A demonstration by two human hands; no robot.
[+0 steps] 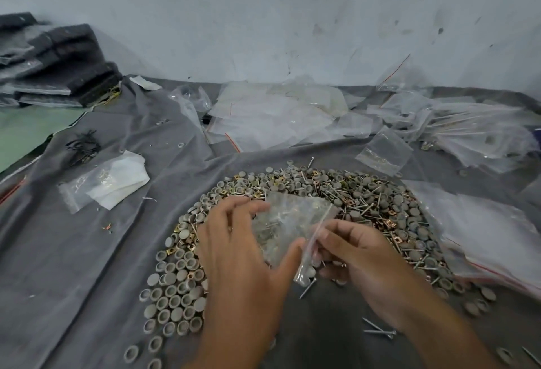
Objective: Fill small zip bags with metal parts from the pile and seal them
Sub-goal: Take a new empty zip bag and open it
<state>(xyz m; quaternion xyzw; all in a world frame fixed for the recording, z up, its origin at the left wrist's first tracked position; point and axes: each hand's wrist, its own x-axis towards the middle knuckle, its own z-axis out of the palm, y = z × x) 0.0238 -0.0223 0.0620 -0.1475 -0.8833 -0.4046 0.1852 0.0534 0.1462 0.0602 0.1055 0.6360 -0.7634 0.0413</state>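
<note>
- Left hand (234, 248): palm down, fingers spread, thumb pinching the bag (285, 222).
- Right hand (360, 254): fingertips pinching the bag's edge.
- Bag held just over the pile (380, 207).

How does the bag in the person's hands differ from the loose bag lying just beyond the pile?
The held bag is gripped by both the left hand and right hand above the pile; the loose bag lies untouched on the grey cloth. The held bag looks crumpled, the loose one flatter. Both are small and clear.
</note>
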